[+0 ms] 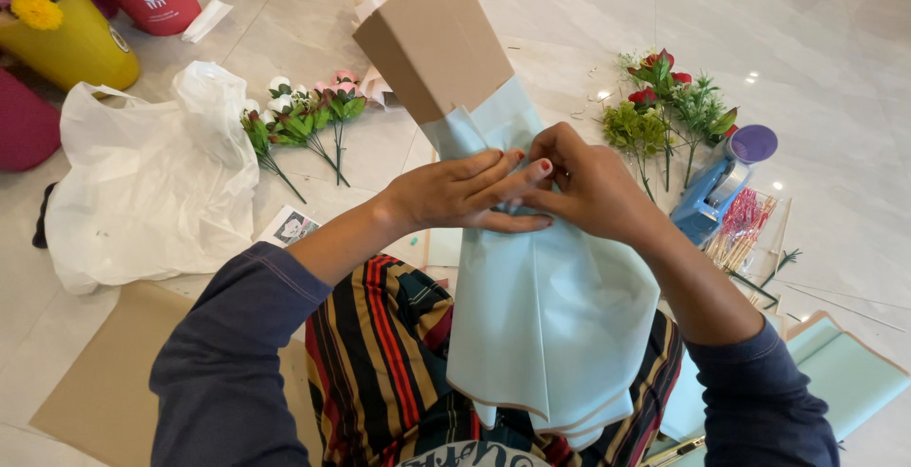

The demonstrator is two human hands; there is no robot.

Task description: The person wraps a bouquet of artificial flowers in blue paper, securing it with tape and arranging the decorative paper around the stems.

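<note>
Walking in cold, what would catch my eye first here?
Both hands, the left hand and right hand, pinch pale blue wrapping paper at the middle of the view, with a brown paper sleeve sticking up above it. Artificial flowers lie on the floor to the left, and a blue glue gun lies to the right.

The pale blue wrapping paper (550, 315) with a brown kraft outer layer (436, 40) stood gathered at its middle, flaring over the lap.
</note>
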